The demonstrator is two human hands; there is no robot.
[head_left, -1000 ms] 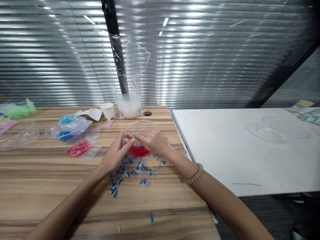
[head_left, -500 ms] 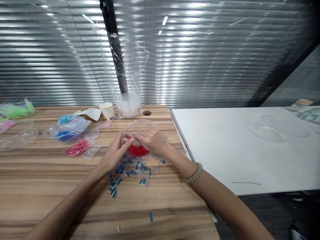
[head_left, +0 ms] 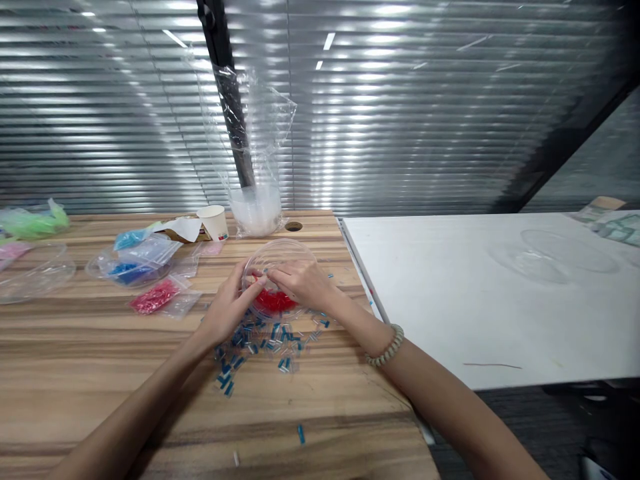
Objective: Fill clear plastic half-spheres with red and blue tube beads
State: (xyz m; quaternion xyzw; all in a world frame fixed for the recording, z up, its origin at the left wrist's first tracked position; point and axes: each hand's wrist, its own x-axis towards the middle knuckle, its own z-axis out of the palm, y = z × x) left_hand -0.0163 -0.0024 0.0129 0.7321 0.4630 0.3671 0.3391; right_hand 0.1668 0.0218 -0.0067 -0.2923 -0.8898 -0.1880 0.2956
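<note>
A clear round plastic bowl (head_left: 280, 248) stands on the wooden table, with small red pieces (head_left: 275, 301) lying in it. My left hand (head_left: 231, 303) is at the bowl's left side, its fingers closed on something I cannot make out over the bowl. My right hand (head_left: 301, 283) reaches over the right rim, fingers pinched together near my left fingertips; whatever lies between them is too small to name. Many blue and clear short tubes (head_left: 280, 337) are scattered in front of the bowl.
Left of the bowl are a packet of pink-red pieces (head_left: 155, 297) and a clear dish with blue packets (head_left: 133, 272). Behind are a paper cup (head_left: 215, 223) and bagged clear bowls (head_left: 257, 210). A white table (head_left: 450, 300) adjoins on the right.
</note>
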